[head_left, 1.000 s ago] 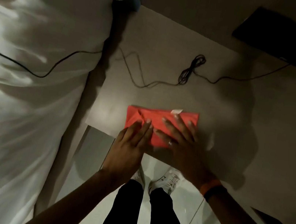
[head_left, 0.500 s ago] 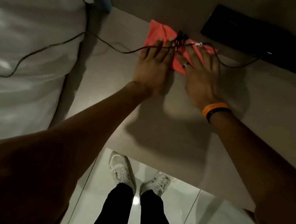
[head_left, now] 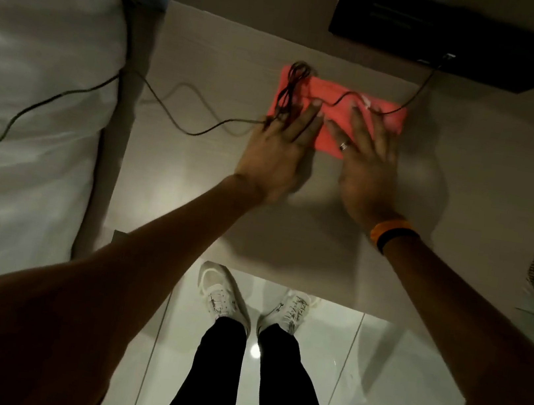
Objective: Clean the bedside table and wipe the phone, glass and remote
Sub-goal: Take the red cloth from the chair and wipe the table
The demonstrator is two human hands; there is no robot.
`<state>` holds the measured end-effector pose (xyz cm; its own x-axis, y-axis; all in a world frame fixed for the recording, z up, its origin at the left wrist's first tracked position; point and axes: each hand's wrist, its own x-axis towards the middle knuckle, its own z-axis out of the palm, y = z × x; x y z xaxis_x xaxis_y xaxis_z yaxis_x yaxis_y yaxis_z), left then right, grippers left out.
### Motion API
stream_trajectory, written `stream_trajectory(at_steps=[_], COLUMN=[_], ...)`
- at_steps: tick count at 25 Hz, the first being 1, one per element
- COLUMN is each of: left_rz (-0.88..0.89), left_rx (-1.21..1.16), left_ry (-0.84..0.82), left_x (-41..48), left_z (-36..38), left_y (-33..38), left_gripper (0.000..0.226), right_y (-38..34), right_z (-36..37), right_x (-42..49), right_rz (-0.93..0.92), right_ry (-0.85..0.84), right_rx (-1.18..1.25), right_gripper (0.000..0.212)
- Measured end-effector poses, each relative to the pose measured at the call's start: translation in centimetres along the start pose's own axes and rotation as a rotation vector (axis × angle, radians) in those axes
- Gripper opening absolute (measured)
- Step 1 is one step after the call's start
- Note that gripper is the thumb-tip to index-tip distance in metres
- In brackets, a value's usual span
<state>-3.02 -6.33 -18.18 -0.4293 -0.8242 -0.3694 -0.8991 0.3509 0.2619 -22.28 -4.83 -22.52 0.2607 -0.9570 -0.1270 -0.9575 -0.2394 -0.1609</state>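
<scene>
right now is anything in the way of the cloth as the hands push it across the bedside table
Yes. A black cable lies over the red cloth: its bundled coil sits on the cloth's left end, and a strand crosses the top toward the black panel. Both the left hand and the right hand press flat on the cloth.

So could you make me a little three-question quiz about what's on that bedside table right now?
1. True or false: both the left hand and the right hand press flat on the red cloth.
2. What lies across the cloth? A) black cable B) spoon C) key
3. Fill in: the cable runs left onto the white ____.

Key: 1 true; 2 A; 3 bed.
</scene>
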Motion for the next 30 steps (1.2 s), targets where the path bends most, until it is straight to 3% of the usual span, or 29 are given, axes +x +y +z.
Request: stream_trajectory(at_steps=[3,7,12,15,20,22,25,28,30], left_rz=[-0.005,-0.064,-0.052,0.048,0.283,0.232,0.177,0.062,0.008], left_rx=[-0.044,-0.075,-0.069,-0.049,-0.043,-0.075,0.037,0.013,0.066], left_ry=[0.064,0.021,-0.102,-0.113,0.049,0.131,0.118,0.094,0.088], left_x=[-5.7,-14.2,-19.0,-19.4,-14.2,-9.6,-2.1,4.4,7.2], left_z=[3.9,7.7,9.5,10.0,8.3,7.2,5.3,2.4,1.2], left_y=[0.9,3.1,5.9,6.4,7.2,7.5,8.0,8.3,8.4], left_gripper=[0.065,0.077,0.095,0.096,0.071,0.068,0.059,0.068,0.061], right_y=[-2.1,-6.2,-6.5,-4.8,0.3,2.3,5.9,9.0,10.1], right_z=[1.0,1.6,2.4,2.0,1.1,0.5,0.0,-0.5,-1.2], right_x=[-5.8,-13.5,-19.9,-22.1,-21.3,-18.0,-10.6,-3.0,0.1], right_rz=[-0.056,-0.043,-0.080,-0.128,-0.105,-0.061,0.017,0.051,0.047], right_ry=[0.016,-0.062,-0.130,-0.130,-0.141,-0.122,0.000,0.072,0.018], right_rx=[0.063,0.140,0.045,-0.024,-0.039,-0.037,0.036,-0.035,-0.068], right_gripper=[0.066,0.058,0.096,0.091,0.082,0.066,0.049,0.056,0.066])
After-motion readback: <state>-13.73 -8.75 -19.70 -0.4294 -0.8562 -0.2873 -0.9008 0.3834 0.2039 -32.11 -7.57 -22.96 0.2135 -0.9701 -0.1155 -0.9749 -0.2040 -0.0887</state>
